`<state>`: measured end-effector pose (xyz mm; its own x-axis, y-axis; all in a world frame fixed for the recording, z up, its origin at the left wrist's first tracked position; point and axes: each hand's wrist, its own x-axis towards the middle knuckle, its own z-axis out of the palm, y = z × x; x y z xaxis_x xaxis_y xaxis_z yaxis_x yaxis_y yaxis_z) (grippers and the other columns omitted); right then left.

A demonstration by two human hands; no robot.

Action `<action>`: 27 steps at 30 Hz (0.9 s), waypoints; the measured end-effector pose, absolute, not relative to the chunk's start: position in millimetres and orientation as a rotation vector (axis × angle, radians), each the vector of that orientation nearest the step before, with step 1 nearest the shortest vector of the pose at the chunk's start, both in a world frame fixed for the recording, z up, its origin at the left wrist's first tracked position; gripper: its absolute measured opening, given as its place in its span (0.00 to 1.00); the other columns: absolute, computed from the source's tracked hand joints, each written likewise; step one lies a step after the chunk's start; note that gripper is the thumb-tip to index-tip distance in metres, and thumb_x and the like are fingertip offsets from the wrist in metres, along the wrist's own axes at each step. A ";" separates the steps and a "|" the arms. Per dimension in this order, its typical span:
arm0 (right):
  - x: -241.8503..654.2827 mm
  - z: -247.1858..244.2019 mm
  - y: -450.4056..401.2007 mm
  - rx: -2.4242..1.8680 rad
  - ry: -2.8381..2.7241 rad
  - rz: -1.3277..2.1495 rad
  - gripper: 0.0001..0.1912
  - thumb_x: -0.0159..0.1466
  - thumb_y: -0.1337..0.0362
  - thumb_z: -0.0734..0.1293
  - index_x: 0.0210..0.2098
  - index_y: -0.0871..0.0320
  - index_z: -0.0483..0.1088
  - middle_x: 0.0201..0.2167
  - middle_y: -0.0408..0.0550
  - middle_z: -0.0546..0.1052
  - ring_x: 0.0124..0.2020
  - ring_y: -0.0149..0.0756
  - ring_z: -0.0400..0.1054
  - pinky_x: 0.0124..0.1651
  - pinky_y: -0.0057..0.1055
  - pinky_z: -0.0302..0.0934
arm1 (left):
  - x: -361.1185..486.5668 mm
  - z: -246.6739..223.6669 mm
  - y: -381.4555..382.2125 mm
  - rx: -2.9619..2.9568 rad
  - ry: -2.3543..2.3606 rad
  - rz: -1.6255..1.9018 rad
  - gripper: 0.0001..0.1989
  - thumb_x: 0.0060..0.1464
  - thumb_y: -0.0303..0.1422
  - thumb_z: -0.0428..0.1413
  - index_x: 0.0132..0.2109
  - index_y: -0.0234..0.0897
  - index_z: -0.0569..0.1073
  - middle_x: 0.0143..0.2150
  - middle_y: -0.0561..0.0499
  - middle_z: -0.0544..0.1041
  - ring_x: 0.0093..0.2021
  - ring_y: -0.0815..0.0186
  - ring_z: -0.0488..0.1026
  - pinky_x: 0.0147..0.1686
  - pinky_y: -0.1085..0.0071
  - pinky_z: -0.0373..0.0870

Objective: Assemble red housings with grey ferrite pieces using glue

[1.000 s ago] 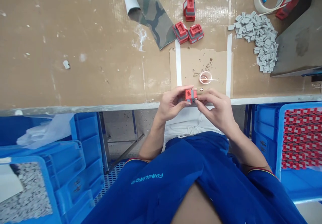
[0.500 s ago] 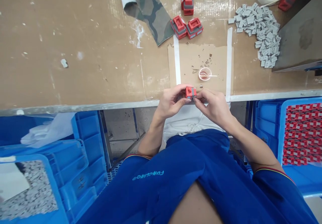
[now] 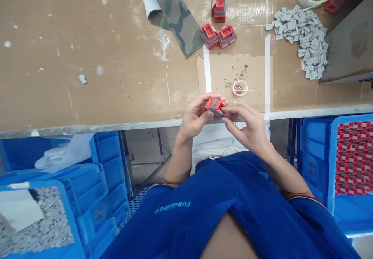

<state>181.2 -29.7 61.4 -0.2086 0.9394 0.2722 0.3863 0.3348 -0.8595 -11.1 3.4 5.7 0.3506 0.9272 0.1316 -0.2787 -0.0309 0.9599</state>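
Now the red-and-grey block (image 3: 215,107) is tilted, gripped between both hands just over the workbench's front edge (image 3: 116,126). The left hand (image 3: 194,116) curls around its left end, fingers closed on it, while the right hand (image 3: 247,129) reaches across from the other side, its fingertips (image 3: 228,115) pressed against the block. Just ahead lies a cardboard sheet (image 3: 230,70) with a small clear cup (image 3: 239,88), three more red-and-grey blocks (image 3: 218,7) sit beyond it, and loose grey pieces (image 3: 300,41) heap up to the right.
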 end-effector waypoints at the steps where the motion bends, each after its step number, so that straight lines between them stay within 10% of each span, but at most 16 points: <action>1: 179.8 61.7 -29.4 -1.201 -1.765 0.820 0.09 0.72 0.68 0.68 0.50 0.55 0.76 0.42 0.48 0.82 0.37 0.34 0.77 0.41 0.32 0.74 | -11.0 5.1 3.2 1.206 0.705 1.094 0.23 0.65 0.49 0.63 0.60 0.43 0.77 0.57 0.43 0.84 0.53 0.58 0.85 0.52 0.63 0.84; 8: 170.1 65.7 -28.4 -1.249 -1.872 0.572 0.07 0.73 0.67 0.68 0.49 0.53 0.75 0.45 0.52 0.82 0.44 0.40 0.79 0.45 0.37 0.75 | -10.2 3.6 2.8 1.206 0.695 1.137 0.20 0.67 0.45 0.62 0.61 0.45 0.76 0.61 0.43 0.83 0.52 0.61 0.85 0.51 0.65 0.83; 27: 181.2 56.0 -19.3 -1.132 -1.986 0.633 0.13 0.73 0.69 0.64 0.31 0.53 0.63 0.26 0.40 0.68 0.25 0.31 0.60 0.31 0.29 0.55 | -13.0 -0.2 5.6 1.386 0.709 1.221 0.14 0.64 0.38 0.66 0.55 0.45 0.82 0.54 0.44 0.86 0.57 0.56 0.84 0.57 0.60 0.83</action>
<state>181.2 -19.3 56.0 -0.3268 0.8723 0.3636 0.5008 0.4862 -0.7161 -13.0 5.6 -0.2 0.2890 0.9171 0.2745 -0.2157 -0.2170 0.9520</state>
